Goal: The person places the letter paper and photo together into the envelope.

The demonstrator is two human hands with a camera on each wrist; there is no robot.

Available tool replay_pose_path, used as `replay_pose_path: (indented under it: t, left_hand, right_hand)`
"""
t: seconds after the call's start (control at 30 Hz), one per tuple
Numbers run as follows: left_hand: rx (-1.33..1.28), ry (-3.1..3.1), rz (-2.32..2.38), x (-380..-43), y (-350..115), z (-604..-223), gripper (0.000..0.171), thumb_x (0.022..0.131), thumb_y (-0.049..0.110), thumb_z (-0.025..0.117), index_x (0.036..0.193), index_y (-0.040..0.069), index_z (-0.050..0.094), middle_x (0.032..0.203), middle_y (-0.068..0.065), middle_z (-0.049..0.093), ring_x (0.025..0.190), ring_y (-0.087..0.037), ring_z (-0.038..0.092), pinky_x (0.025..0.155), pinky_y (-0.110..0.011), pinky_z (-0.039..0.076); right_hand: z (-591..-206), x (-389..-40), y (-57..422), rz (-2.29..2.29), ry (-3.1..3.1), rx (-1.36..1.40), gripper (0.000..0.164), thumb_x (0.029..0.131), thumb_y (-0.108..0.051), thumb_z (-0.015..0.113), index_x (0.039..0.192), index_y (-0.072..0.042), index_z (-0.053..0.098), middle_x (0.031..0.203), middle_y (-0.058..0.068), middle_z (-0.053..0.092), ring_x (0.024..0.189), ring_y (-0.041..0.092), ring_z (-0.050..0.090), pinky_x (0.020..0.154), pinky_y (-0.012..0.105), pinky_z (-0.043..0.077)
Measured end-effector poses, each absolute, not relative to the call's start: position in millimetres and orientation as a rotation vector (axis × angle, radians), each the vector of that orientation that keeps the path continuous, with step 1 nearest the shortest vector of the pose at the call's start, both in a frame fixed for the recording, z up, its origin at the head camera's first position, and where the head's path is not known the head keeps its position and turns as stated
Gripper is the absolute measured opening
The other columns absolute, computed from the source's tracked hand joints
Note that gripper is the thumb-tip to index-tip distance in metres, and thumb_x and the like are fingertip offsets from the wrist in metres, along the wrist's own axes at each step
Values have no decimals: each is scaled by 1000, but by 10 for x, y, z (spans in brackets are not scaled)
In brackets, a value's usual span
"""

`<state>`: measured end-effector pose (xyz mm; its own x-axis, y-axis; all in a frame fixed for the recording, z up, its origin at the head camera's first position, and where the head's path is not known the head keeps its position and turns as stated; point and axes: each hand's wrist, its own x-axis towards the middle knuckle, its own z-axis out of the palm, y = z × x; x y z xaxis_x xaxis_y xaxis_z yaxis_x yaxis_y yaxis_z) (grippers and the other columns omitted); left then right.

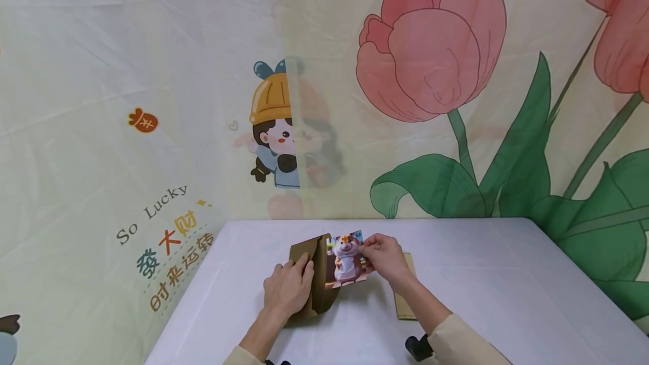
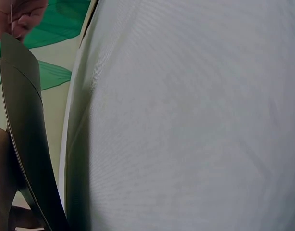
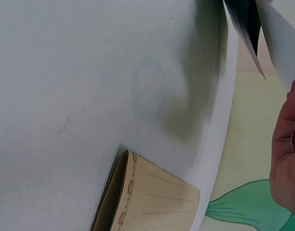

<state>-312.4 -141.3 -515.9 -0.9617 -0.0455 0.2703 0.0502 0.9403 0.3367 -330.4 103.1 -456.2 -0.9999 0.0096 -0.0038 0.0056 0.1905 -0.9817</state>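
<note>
In the head view my left hand (image 1: 289, 289) grips a brown envelope (image 1: 304, 245), its fingers lying across the front. The envelope is tilted, with its flap (image 1: 322, 280) unfolded to the right. My right hand (image 1: 387, 258) pinches the right edge of a picture card (image 1: 346, 261) showing a plush-like animal in a white garment. The card's left edge overlaps the flap; whether any of it is inside the envelope I cannot tell. From the right wrist, the card's plain pale back (image 3: 282, 43) shows. The left wrist view has the envelope (image 2: 25, 110) edge-on, held off the table.
A folded tan paper (image 3: 162, 197) with printed dashed lines lies on the white table (image 1: 471, 292), partly behind my right forearm in the head view. Black pieces (image 1: 418, 348) sit by the right sleeve. A printed cloth (image 1: 324, 145) hangs behind the table.
</note>
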Motion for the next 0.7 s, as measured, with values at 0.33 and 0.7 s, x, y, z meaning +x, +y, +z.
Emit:
replay_pose_path:
  t: [0.33, 0.7]
  left_hand:
    - [14, -2823, -505, -3136, -1411, -5155, 53, 108, 55, 39, 148, 28, 60, 137, -10, 69, 112, -36, 65, 78, -60, 53]
    - [12, -2825, -503, -3145, -1406, -5157, 54, 108, 57, 38, 149, 29, 58, 138, -10, 68, 112, -36, 64, 78, -60, 52]
  right_hand:
    - [-4596, -3255, 861, 1943, -2485, 113, 8, 99, -4, 66, 98, 2, 62, 76, 11, 71, 58, 16, 61, 59, 40, 60]
    - [-4658, -3245, 729, 1876, -2511, 243, 14, 97, -3, 68, 105, 6, 60, 73, 13, 73, 51, 14, 62, 58, 47, 60]
